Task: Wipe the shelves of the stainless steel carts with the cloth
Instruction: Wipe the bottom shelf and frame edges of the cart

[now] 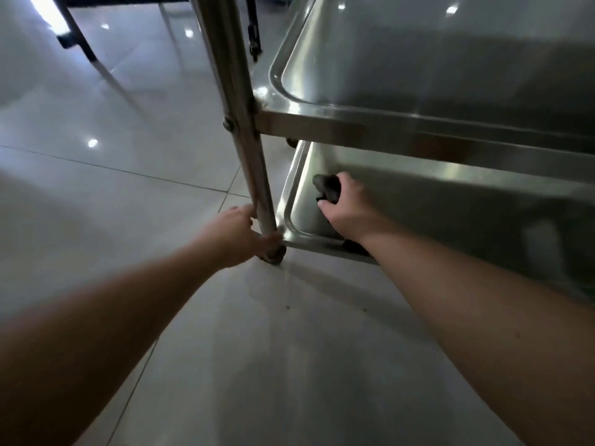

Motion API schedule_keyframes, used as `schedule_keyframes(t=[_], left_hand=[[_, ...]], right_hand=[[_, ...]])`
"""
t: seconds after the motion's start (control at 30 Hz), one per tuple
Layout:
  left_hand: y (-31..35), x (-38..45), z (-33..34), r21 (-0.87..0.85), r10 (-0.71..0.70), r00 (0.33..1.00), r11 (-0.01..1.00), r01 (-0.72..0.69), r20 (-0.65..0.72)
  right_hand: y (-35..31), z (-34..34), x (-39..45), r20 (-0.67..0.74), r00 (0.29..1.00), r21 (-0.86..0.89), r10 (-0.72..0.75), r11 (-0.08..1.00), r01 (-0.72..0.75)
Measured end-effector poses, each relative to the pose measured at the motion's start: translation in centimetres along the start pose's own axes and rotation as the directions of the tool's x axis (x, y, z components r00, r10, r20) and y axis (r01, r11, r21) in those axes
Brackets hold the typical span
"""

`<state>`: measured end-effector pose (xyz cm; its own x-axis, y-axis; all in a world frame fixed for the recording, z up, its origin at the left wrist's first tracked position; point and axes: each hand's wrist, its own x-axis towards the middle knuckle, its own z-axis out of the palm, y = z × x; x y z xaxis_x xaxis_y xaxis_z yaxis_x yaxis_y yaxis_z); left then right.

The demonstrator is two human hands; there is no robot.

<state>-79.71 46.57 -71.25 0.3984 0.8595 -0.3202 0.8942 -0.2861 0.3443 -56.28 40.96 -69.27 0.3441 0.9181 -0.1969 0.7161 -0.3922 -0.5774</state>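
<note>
A stainless steel cart stands at the right, with an upper shelf (pixel 418 69) and a bottom shelf (pixel 450 201) under it. My right hand (pixel 346 207) reaches into the bottom shelf near its left corner and grips a dark cloth (pixel 328 187) against the steel. My left hand (pixel 240 235) holds the cart's vertical post (pixel 238 123) low down, just above the caster (pixel 273 252), with fingers curled around the tube. Part of the cloth is hidden under my right hand.
Glossy pale floor tiles (pixel 112 188) spread to the left and below. Dark legs of other furniture (pixel 77 37) stand at the far top left. A second caster (pixel 354 246) sits under the bottom shelf's front rim.
</note>
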Motion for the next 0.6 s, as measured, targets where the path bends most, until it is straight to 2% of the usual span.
schedule_keyframes(t=[0.13,0.23,0.27,0.33,0.4,0.47,0.6], left_hand=[[0.9,0.6,0.4,-0.302,0.024,0.996,0.952,-0.048,-0.081],[1.7,1.0,0.2,-0.567,0.048,0.984,0.812,-0.137,-0.17],[1.8,1.3,0.2,-0.603,0.057,0.973,0.775,-0.186,-0.226],[2.2,2.2,0.8,-0.656,0.043,0.948,0.712,-0.251,-0.316],[2.7,2.9,1.9,-0.747,-0.004,0.938,0.606,-0.274,-0.347],[2.8,3.3,2.8,-0.81,-0.037,0.937,0.515,-0.279,-0.346],[2.2,3.9,2.9,-0.812,-0.008,0.937,0.502,-0.298,-0.349]], right_hand=[[-1.5,3.4,1.8,-0.075,0.996,-0.046,-0.046,0.998,0.042],[-2.3,5.7,2.8,-0.119,0.984,0.022,-0.133,0.99,0.136],[-2.4,6.5,3.1,-0.077,0.982,0.04,-0.173,0.984,0.176],[-2.1,8.4,3.4,0.117,0.948,-0.071,-0.297,0.949,0.307],[-1.0,10.2,3.4,0.23,0.917,-0.137,-0.326,0.922,0.362],[0.3,10.9,3.0,0.196,0.926,-0.129,-0.322,0.928,0.35],[4.5,9.4,1.9,0.126,0.943,-0.196,-0.308,0.924,0.328]])
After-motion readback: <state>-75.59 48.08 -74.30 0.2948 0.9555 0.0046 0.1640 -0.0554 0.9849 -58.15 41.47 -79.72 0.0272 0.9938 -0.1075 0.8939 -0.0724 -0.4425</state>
